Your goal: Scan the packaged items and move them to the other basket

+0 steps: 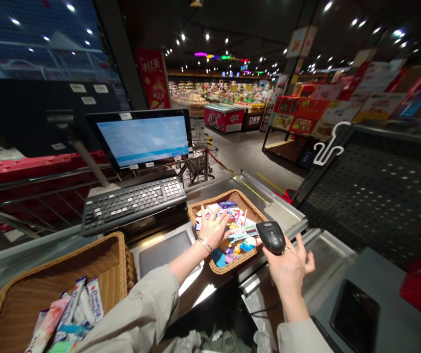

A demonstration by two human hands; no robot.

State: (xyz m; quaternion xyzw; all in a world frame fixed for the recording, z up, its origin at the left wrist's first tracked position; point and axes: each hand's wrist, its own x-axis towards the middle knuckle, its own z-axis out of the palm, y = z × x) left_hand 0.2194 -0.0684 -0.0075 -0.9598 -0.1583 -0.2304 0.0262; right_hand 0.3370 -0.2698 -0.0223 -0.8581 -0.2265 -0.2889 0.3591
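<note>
My left hand (213, 230) reaches into a woven basket (256, 211) at the middle of the counter. Its fingers are spread over a pile of small wrapped snacks (242, 233) in many colours, and I see nothing gripped in them. In my right hand (289, 267) is a black barcode scanner (271, 236), held beside the basket's right rim with its head towards the basket. Some fingers of that hand stick out to the right. A second, larger woven basket (96, 250) stands at the lower left, with several long wrapped candy packs (80, 306) inside.
A keyboard (135, 201) and a lit monitor (144, 139) stand behind the baskets. Between the baskets lies a flat grey scanning plate (164, 252). A phone (356, 314) rests on the right-hand surface. A perforated black panel (383, 191) with a white hanger (330, 147) borders the right.
</note>
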